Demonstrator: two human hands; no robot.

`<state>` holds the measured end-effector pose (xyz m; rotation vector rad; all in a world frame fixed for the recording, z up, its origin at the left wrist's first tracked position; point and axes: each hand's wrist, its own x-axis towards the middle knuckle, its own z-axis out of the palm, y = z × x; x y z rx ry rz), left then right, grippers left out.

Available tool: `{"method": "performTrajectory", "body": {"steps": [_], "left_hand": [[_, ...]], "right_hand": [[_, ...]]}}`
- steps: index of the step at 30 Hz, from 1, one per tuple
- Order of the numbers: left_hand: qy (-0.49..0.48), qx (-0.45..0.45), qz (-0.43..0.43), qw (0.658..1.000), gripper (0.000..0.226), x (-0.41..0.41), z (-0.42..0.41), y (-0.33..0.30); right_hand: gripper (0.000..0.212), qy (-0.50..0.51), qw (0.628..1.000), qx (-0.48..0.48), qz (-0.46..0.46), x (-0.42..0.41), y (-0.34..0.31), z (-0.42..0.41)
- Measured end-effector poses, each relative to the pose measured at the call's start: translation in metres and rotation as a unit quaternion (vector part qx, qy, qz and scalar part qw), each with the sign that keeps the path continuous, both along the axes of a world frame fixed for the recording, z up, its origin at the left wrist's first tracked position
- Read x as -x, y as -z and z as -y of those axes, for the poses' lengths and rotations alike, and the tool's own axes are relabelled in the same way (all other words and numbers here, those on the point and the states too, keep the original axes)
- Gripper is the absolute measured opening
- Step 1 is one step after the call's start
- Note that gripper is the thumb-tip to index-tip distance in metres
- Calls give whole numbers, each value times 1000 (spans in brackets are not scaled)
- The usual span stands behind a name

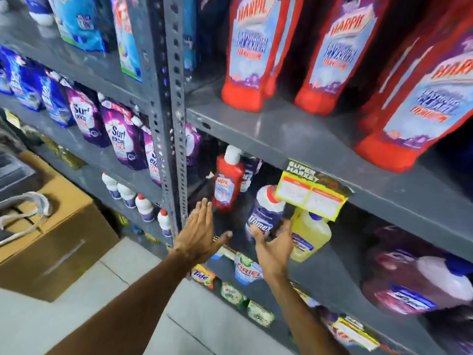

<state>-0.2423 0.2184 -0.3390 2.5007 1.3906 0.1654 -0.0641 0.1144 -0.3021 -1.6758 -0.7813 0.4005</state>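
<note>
Could topple the blue bottle (266,213), already leaning at lower centre of the frame, by closing the right hand (275,248) clumsily: half open, palm up, thumb and fingers just beside its base, gripping nothing yet. Might also shove the yellow bottle (311,234) just beside it on the right, or snag the price tag (311,198) hanging above. Left hand (198,235) flat, fingers straight, empty, near the red bottle (227,185). Grey metal shelf (281,139), smooth-looking and crowded; cardboard box (58,242) at left on pale tiled floor (143,278)
</note>
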Motion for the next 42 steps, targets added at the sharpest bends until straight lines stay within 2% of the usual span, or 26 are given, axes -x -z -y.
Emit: {"method": "performTrajectory", "body": {"steps": [6,11,16,21,27,32,35,39,42], "left_hand": [[-29,4,-42,999,111,-20,-25,33],[-50,22,-64,996,123,-27,-36,55],[-53,-1,-48,997,125,-29,-34,66],[-49,-5,-50,998,121,-28,-34,66],[-44,7,-65,997,119,-27,-34,63],[-47,1,-64,997,120,-27,-32,61],[-48,-3,-66,997,120,-28,-32,60],[-49,0,-70,996,118,-29,-32,61],[-40,1,-75,996,109,-27,-32,62]], "right_hand": [[49,28,1000,-9,11,-18,35,-28],[52,25,998,7,49,-31,46,-50],[48,16,999,8,39,-37,54,-56],[63,7,1000,-4,-8,-34,59,-53],[65,11,1000,1,-16,-30,58,-52],[72,34,998,-45,11,-7,51,-36],[71,56,993,-44,92,24,58,-13],[56,-10,994,-40,97,61,56,2],[60,-81,995,-13,59,63,33,-31]]}}
